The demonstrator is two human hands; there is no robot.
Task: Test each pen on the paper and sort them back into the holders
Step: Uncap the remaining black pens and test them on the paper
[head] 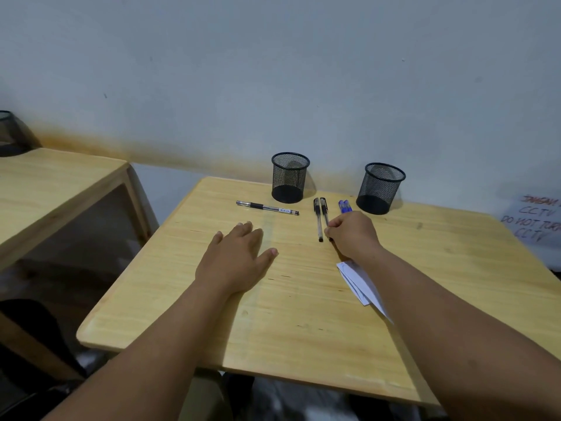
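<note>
Black-capped clear gel pen (325,214), pinched by the curled right hand (352,235) beside its twin on the pale wooden bench (303,314), should lift cleanly toward the folded white paper (358,282); the left hand (236,256) rests flat, empty.

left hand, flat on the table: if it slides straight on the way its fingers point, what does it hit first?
Probably the lone black pen lying crosswise just beyond the left hand. The fingers point up and slightly right, roughly at the pen's right half. Past that stands the left mesh holder. Depth is approximate from this single view.
</note>
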